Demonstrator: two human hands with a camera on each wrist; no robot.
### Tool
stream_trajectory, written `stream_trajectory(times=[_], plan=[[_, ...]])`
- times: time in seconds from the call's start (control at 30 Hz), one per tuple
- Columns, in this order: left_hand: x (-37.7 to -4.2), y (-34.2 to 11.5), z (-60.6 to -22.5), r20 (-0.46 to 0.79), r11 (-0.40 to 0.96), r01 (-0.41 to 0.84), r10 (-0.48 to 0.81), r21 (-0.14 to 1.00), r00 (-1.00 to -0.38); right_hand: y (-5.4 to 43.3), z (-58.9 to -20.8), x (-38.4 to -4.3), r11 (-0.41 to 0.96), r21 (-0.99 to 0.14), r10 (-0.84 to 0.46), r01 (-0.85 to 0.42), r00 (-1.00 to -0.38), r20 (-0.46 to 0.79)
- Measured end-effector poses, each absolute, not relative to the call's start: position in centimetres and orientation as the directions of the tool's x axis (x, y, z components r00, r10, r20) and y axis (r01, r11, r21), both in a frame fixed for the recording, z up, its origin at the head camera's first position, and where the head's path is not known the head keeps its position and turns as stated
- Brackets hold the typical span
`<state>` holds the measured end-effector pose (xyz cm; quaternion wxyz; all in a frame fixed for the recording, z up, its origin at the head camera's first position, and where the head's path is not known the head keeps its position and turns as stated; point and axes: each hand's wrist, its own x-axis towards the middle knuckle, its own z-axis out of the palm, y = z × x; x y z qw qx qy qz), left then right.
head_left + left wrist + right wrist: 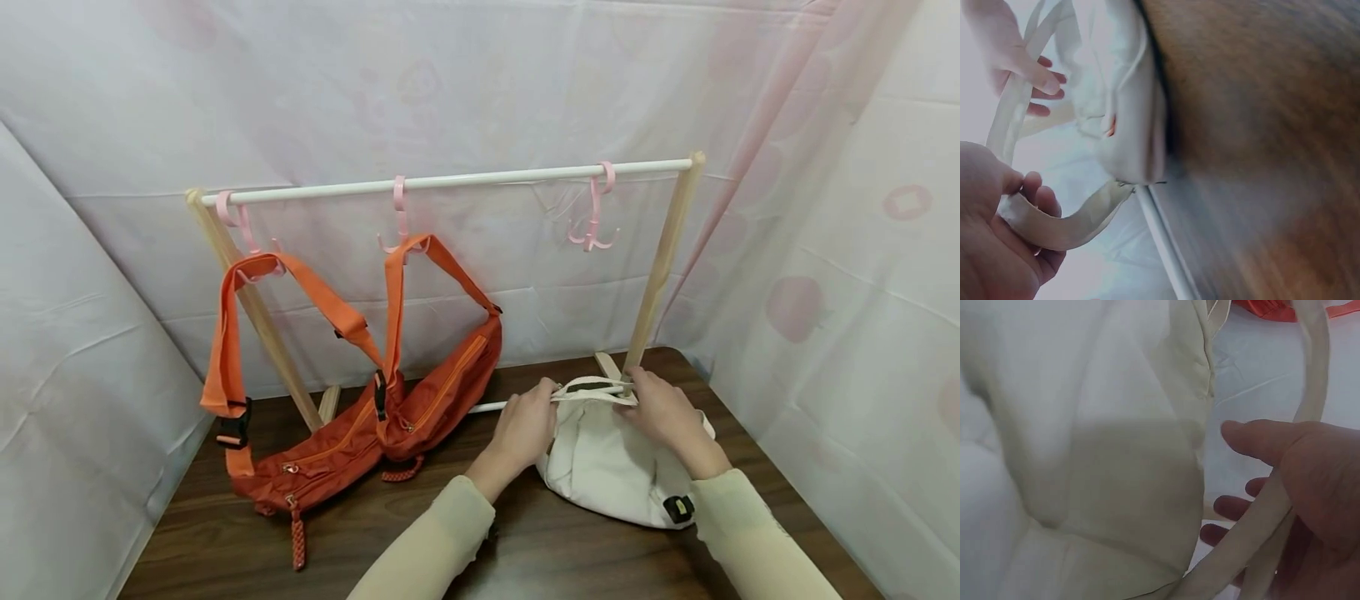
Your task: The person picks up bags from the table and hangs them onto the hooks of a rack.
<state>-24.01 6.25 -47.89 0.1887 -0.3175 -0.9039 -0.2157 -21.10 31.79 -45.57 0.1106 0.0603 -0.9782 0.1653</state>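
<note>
A white cloth bag (607,467) with a black buckle sits on the right side of the table, its off-white strap (592,393) raised at the top. My left hand (525,421) holds one end of the strap; the left wrist view shows its fingers curled round the band (1054,228). At the other end is my right hand (667,417). In the right wrist view the strap (1254,525) runs between its thumb and loosely bent fingers, with a gap between thumb and fingertips. The bag's body (1116,456) is beside that hand.
A rack with a white bar (487,179) carries several pink hooks; the right hook (592,217) bears nothing. Two orange-red bags (322,462) hang by orange straps from the left and middle hooks. Wooden posts (660,275) stand at both ends, with a pale curtain behind.
</note>
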Motion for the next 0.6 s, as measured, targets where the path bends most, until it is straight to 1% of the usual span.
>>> stream_trajectory(times=[0.17,0.27,0.4,0.6], plan=[[-23.9,5.4,-46.6,0.485,0.677,0.628,0.431,0.384,-0.761,31.2,-45.1,-21.1,0.939,-0.288,-0.102,-0.189,-0.951,0.293],[-23.9,4.8,-45.9,0.496,0.635,0.618,0.392,0.464,-0.775,31.0,-44.7,-21.0,0.929,-0.305,-0.112,-0.210,-0.944,0.310],[-24.1,4.2,-45.1,0.518,0.579,0.617,0.353,0.533,-0.779,30.8,-44.0,-20.7,0.900,-0.363,-0.130,-0.242,-0.943,0.306],[-24.7,3.2,-44.0,0.564,0.509,0.626,0.294,0.591,-0.772,30.6,-42.2,-20.2,0.807,-0.500,-0.181,-0.313,-0.938,0.295]])
